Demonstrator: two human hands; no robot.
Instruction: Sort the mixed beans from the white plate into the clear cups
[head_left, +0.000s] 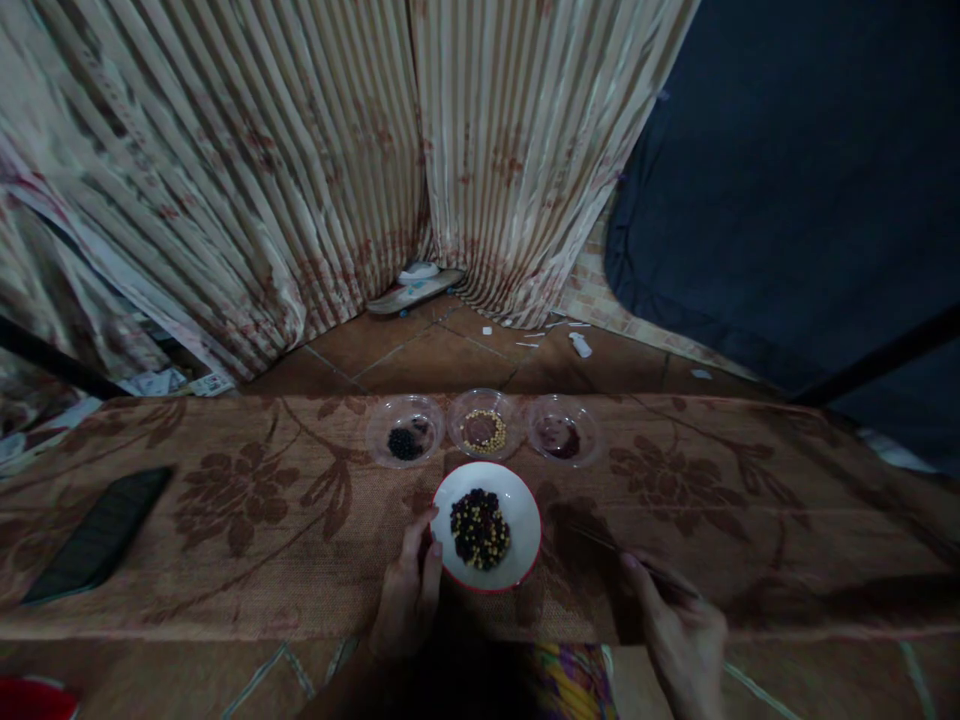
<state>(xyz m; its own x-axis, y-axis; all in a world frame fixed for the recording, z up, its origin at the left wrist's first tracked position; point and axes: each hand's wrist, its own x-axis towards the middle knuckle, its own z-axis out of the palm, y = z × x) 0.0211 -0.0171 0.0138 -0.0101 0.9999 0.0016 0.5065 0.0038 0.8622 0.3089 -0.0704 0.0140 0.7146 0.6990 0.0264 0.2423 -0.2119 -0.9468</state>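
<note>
A white bowl with a red rim (527, 500) holds a mix of dark and yellow beans (480, 530). My left hand (409, 585) grips its left edge between thumb and fingers. To the right of the bowl, my right hand (679, 630) is closed on a thin, tweezers-like tool (600, 541), its tip pointing left towards the bowl and apart from it. Three clear plastic bowls stand in a row behind: the left bowl (379, 425) with black beans, the middle bowl (480, 398) with yellow beans, the right bowl (589, 425) with dark red beans.
A brown floral cloth (315, 580) covers the low table. A dark phone-like slab (101, 535) lies on its left end. Beyond are a skateboard (416, 290), small white scraps (579, 345) on the tiles and striped curtains (337, 150). A red container (37, 698) shows at lower left.
</note>
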